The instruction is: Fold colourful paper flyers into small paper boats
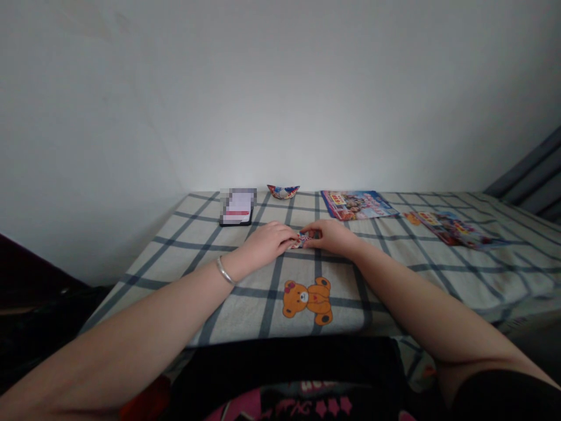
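Observation:
Both my hands meet over a small piece of colourful folded paper [303, 238] lying on a checked sheet [394, 280]. My left hand [265, 241], with a silver bangle on its wrist, pinches the paper's left end. My right hand [331, 235] pinches its right end with fingers pressed together. Most of the paper is hidden by my fingers.
A phone [237, 207] lies at the back left. A folded paper boat [283, 191] sits by the wall. Two colourful printed sheets, one [357, 204] and another [451, 228], lie to the right. An orange bear print [308, 299] marks the sheet near me. A dark rail [530, 175] runs at the right.

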The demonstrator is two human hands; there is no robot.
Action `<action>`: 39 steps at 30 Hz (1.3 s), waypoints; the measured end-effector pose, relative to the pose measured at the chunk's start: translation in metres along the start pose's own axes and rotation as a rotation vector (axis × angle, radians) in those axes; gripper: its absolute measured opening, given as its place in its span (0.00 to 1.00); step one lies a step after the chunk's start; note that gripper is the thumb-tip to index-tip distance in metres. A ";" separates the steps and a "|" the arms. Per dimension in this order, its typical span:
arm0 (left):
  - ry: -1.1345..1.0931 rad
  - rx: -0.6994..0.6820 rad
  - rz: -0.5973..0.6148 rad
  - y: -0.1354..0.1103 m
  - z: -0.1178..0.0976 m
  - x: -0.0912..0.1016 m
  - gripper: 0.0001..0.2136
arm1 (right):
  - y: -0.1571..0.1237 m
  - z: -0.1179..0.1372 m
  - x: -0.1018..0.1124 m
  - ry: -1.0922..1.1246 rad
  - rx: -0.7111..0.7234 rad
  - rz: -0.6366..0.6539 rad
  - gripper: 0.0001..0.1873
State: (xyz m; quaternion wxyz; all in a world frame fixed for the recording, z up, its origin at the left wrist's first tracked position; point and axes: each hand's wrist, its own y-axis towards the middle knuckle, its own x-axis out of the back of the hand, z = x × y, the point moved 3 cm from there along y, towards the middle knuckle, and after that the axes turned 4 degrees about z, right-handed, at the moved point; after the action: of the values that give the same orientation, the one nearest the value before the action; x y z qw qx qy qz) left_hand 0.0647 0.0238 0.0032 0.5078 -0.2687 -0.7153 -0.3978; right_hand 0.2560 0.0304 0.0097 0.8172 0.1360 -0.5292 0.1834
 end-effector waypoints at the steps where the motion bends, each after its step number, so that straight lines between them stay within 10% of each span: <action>1: -0.007 -0.004 -0.002 0.000 0.001 0.000 0.08 | 0.000 -0.001 0.000 0.009 -0.018 -0.001 0.21; 15: 0.140 -0.108 0.032 -0.002 -0.008 0.001 0.10 | 0.003 -0.006 -0.002 0.014 0.027 -0.037 0.17; 25: 0.250 -0.097 0.035 -0.007 -0.008 0.004 0.12 | -0.009 0.008 0.004 -0.314 0.421 -0.126 0.09; 39: 0.238 -0.047 0.070 -0.008 -0.004 0.004 0.10 | -0.012 0.017 0.007 -0.561 0.288 -0.045 0.14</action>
State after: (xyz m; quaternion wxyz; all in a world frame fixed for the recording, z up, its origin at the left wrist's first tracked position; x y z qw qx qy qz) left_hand 0.0591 0.0162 0.0054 0.5963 -0.2561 -0.6305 -0.4258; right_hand 0.2496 0.0136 0.0226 0.6154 0.3074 -0.6995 0.1936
